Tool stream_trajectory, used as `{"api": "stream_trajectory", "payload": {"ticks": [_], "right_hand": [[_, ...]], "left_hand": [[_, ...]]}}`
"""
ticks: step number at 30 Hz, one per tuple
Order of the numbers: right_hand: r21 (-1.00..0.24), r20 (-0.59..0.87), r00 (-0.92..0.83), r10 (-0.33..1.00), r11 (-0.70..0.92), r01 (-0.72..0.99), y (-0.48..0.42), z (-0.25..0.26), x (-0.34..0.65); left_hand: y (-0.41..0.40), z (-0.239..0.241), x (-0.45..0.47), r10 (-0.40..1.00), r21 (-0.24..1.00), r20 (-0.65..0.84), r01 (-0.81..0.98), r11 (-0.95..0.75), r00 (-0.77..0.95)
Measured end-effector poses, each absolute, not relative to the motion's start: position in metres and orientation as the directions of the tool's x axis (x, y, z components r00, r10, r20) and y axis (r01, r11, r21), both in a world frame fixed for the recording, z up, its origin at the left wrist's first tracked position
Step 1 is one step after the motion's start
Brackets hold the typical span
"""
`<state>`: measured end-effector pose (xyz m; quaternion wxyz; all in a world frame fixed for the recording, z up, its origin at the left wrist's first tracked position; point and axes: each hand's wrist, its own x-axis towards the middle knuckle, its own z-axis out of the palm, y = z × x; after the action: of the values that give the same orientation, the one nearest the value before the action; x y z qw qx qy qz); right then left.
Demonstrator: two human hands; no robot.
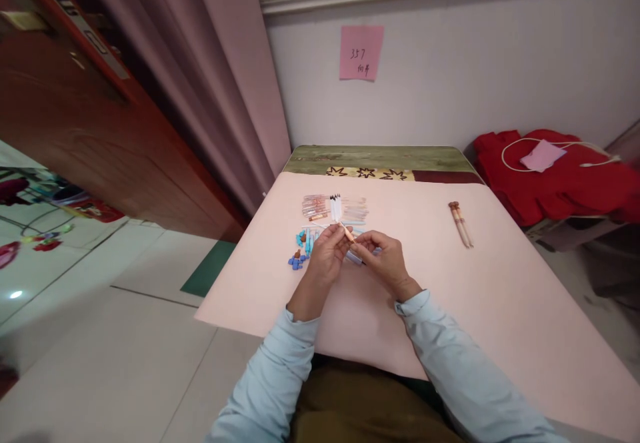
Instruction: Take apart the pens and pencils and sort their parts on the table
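Observation:
Both my hands meet over a pale pink table cover. My left hand is closed, pinching a thin cream-coloured pen part that sticks up and to the left. My right hand is closed too, fingers curled round a small bluish piece at the stick's lower end. Just beyond my fingers lie rows of pen parts: clear tubes, white refills with black tips, copper-coloured ones. Small blue caps lie scattered to the left of my left hand.
Two finished beige pens lie side by side at the right of the table. A red cloth with a white cable and pink paper sits beyond the right edge. A pink note hangs on the wall. A curtain and wooden door stand left.

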<state>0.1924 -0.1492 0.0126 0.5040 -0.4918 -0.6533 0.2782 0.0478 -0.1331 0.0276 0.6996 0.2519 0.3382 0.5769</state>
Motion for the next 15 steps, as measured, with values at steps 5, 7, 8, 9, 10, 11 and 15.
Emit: {"api": "stream_trajectory", "payload": {"ticks": [5, 7, 8, 9, 10, 11, 15], "right_hand": [[-0.846, 0.401, -0.009, 0.916, 0.374, 0.380, -0.149, 0.009, 0.190], [-0.830, 0.415, -0.019, 0.909, 0.388, 0.400, -0.148, 0.010, 0.190], [-0.819, 0.426, -0.024, 0.904, 0.397, 0.415, -0.148, 0.010, 0.190], [-0.805, 0.438, -0.030, 0.899, 0.407, 0.432, -0.147, 0.009, 0.190], [-0.791, 0.451, -0.035, 0.892, 0.418, 0.447, -0.147, 0.008, 0.190], [-0.778, 0.464, -0.041, 0.885, 0.429, 0.459, -0.146, 0.007, 0.191], [-0.758, 0.497, -0.060, 0.866, 0.466, 0.457, -0.145, 0.002, 0.191]], "left_hand": [[-0.134, 0.024, 0.050, 0.989, 0.788, -0.144, -0.600, 0.138, 0.037], [-0.136, 0.024, 0.051, 0.995, 0.812, -0.104, -0.577, 0.088, 0.006], [-0.137, 0.024, 0.052, 0.997, 0.830, -0.075, -0.554, 0.057, -0.009], [-0.138, 0.024, 0.052, 0.999, 0.851, -0.043, -0.524, 0.026, -0.021], [-0.140, 0.024, 0.053, 0.999, 0.870, -0.012, -0.493, -0.004, -0.030], [-0.141, 0.024, 0.053, 0.999, 0.884, 0.014, -0.467, -0.028, -0.034], [-0.147, 0.023, 0.055, 0.999, 0.915, 0.034, -0.402, -0.034, -0.006]]}}
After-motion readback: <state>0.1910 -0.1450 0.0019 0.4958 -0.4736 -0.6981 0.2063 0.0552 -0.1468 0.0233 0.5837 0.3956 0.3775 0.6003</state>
